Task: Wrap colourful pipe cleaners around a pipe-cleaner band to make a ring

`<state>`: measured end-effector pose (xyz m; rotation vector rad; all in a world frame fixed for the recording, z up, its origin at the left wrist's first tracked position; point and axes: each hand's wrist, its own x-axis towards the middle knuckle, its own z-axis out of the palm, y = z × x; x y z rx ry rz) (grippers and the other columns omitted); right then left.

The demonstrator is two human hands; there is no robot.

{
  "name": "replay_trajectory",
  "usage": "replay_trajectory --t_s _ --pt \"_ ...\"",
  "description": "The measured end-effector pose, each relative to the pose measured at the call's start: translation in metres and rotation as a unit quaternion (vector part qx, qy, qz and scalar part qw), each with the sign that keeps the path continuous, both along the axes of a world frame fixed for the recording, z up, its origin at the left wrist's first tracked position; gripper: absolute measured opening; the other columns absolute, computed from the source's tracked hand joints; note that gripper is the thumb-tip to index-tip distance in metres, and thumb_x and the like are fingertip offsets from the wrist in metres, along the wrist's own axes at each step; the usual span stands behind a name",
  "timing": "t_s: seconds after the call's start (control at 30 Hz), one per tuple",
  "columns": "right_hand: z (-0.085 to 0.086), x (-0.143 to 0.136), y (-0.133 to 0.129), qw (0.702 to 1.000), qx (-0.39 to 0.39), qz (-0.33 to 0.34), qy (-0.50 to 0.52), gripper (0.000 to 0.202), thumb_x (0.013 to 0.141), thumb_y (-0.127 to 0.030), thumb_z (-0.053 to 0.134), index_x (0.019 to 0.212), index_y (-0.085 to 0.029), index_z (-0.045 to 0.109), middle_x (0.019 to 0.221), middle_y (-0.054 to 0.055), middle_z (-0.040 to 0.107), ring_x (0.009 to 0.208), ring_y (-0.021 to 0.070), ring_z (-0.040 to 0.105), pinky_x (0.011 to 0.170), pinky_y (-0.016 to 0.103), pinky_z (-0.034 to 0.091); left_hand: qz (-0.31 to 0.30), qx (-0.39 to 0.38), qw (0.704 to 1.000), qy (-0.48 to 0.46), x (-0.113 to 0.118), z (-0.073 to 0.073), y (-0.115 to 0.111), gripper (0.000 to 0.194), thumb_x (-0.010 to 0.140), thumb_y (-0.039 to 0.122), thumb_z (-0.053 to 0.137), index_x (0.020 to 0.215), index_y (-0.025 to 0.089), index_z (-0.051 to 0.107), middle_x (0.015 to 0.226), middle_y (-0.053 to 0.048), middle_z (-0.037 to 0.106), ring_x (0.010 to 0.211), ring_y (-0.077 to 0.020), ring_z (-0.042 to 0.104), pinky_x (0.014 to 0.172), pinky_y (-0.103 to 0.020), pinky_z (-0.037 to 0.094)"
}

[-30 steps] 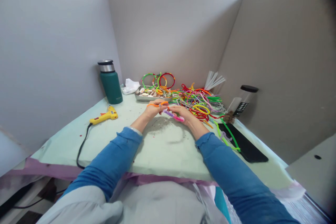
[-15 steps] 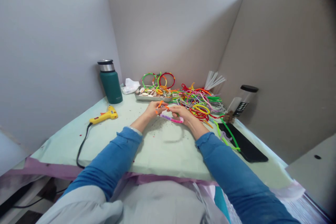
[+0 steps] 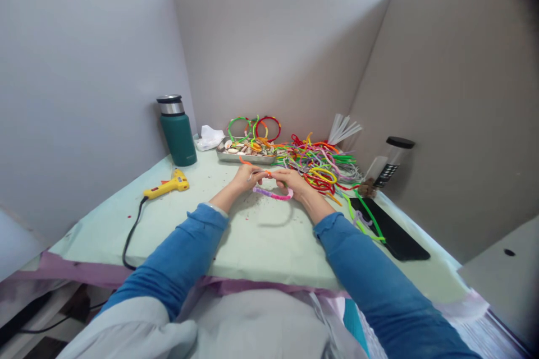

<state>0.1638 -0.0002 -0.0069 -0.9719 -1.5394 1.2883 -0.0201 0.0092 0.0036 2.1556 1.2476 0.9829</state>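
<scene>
My left hand [image 3: 245, 178] and my right hand [image 3: 290, 180] meet over the middle of the table, fingers pinched. Between their fingertips runs an orange pipe cleaner [image 3: 268, 173], and its loose end sticks up behind my left fingers. A curved pipe cleaner strip in purple and pink [image 3: 273, 195] hangs below my fingers, its right end bending up to my right hand. How the orange piece joins the curved strip is hidden by my fingers. Both hands are closed on the work, held above the cloth.
Behind my hands stands a metal tray [image 3: 246, 159] of shells, with pipe cleaner rings [image 3: 269, 119] on it. A heap of pipe cleaners [image 3: 320, 162] lies right. A yellow glue gun [image 3: 168, 184] and green bottle [image 3: 179, 134] are left; a black phone-like slab [image 3: 400, 241] and clear container [image 3: 393, 160] are right.
The orange end, looped over my left fingers before, now points up and left behind them. The purple end of the curved strip has shifted slightly left and down.
</scene>
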Motion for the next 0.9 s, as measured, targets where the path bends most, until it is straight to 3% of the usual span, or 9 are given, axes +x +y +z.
replay_trajectory --t_s 0.37,0.5,0.67,0.73,0.9 --pt "-0.001 -0.002 0.0 0.999 0.03 -0.005 -0.026 0.033 0.065 -0.044 0.067 0.077 -0.013 0.069 0.044 -0.005 0.043 0.042 0.0064 0.032 0.041 0.023 0.021 0.007 -0.106 0.992 -0.069 0.002 0.009 -0.01 0.035 0.072 0.044 0.058 0.069 0.012 0.07 0.043 0.005 0.038 0.045 -0.0076 0.032 0.046 -0.023 0.025" --pt "0.002 -0.002 -0.002 1.0 0.011 -0.015 -0.021 0.029 0.065 -0.041 0.067 0.075 -0.014 0.067 0.044 -0.005 0.044 0.041 0.0067 0.033 0.04 0.023 0.023 0.02 -0.04 0.998 -0.04 0.0 0.004 -0.003 0.039 0.071 0.048 0.061 0.076 0.012 0.074 0.051 0.001 0.052 0.051 -0.0098 0.041 0.05 -0.023 0.03" --pt "0.001 0.0 0.0 1.0 -0.003 -0.031 -0.002 0.025 0.065 -0.038 0.068 0.071 -0.015 0.065 0.044 -0.005 0.044 0.039 0.0067 0.034 0.04 0.023 0.023 0.042 0.089 0.995 -0.029 0.001 0.0 0.004 0.028 0.067 0.037 0.069 0.085 0.016 0.075 0.086 -0.007 0.069 0.075 -0.0171 0.059 0.065 -0.024 0.043" --pt "0.0 0.001 0.002 1.0 0.0 -0.029 -0.003 0.026 0.065 -0.039 0.069 0.07 -0.015 0.064 0.043 -0.005 0.044 0.039 0.0066 0.034 0.04 0.023 0.023 0.027 0.103 0.993 -0.048 0.001 -0.001 0.005 0.026 0.07 0.035 0.067 0.087 0.016 0.074 0.092 -0.009 0.07 0.081 -0.0181 0.061 0.07 -0.025 0.046" --pt "0.0 0.001 0.002 1.0 0.004 -0.025 -0.011 0.027 0.065 -0.04 0.069 0.073 -0.014 0.065 0.043 -0.005 0.045 0.039 0.0064 0.034 0.04 0.022 0.022 0.006 0.088 0.995 -0.053 0.0 -0.002 0.004 0.026 0.076 0.033 0.059 0.087 0.014 0.072 0.082 -0.006 0.071 0.076 -0.0173 0.062 0.071 -0.026 0.046"
